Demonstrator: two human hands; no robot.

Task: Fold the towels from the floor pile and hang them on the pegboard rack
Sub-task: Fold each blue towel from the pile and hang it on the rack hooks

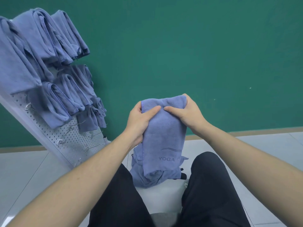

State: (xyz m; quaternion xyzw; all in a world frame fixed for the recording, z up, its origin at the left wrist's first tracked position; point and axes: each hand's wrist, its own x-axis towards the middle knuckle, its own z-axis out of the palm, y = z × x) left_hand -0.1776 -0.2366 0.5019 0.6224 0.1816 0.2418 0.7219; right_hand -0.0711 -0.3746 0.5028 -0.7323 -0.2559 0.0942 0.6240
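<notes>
Both hands grip one blue towel [164,135] at its upper fold. The left hand [141,118] closes on the towel's left edge, thumb laid across the front face, fingers wrapped behind. The right hand [185,114] closes on the upper right corner, thumb pressing the front, fingers curled over the top. The two thumbs lie near each other, tips almost meeting at the middle of the fold.

The towel hangs folded lengthwise in front of the person, above the gap between the knees. Its lower part bears the word "YOGA" and a curved line. The bottom end reaches a bunched heap of the same blue cloth, the floor pile [139,171], lying on the pale tiled floor [32,169] between the legs in black trousers [211,185].

To the left stands a white pegboard rack [78,141]. It appears tilted in this view. Folded blue hung towels [49,66] fill its upper rows, overlapping one another. Several bare metal hooks [60,142] show on the lower perforated panel. A green wall [196,54] stands behind.
</notes>
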